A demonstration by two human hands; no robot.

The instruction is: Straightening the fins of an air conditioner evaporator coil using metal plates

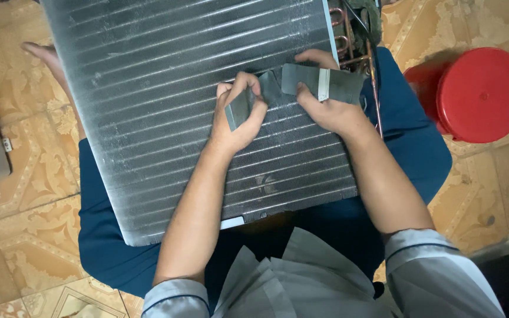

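Two bare hands worked over a wide, silver finned-aluminium coil panel (172, 112), ribbed with horizontal tubes, that lay tilted across the lap of a seated person in dark blue trousers (410, 141). Copper pipe bends (349, 44) showed at the panel's far right corner. A round red plastic stool (479, 94) stood on the patterned tan floor tiles (25, 194) just beside the person's right knee.

Stretched between the hands, resting on the fins near the panel's right edge, was a dark grey strip of foam tape (301, 82), creased in the middle and crossed by a pale band toward its right end. The left hand (240, 118) was pinched shut on the strip's near end, thumb and fingers curled tight. The right hand (325, 97) was clamped on the far end, thumb under and fingers over.

By the look of it, the strip was being pulled straight or peeled apart above the coil. The next move would seem to call for even tension from both hands, so the soft strip neither tore nor folded onto itself.
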